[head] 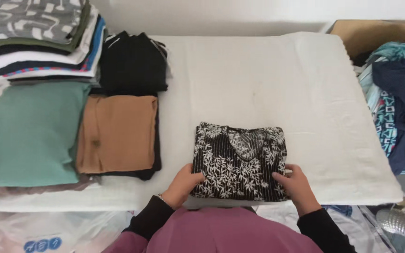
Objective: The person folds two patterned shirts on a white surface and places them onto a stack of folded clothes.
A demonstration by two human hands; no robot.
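Surface: white padded table (277, 79), wrinkled cloth cover.
Near edge, centre: folded black blouse with white leaf print (239, 161), lying flat.
Left side, front: folded tan garment (116, 133) on a black one; folded green garment (26, 133) just beside it.
Left side, rear: folded black garment (133, 63); tall stack of folded clothes (38, 40).

Bright even daylight, soft faint shadows, sharp centre, slight edge distortion

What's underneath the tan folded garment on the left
The tan folded garment lies on a black folded piece whose edge shows along its right and bottom. How many more garments lie beneath is covered.
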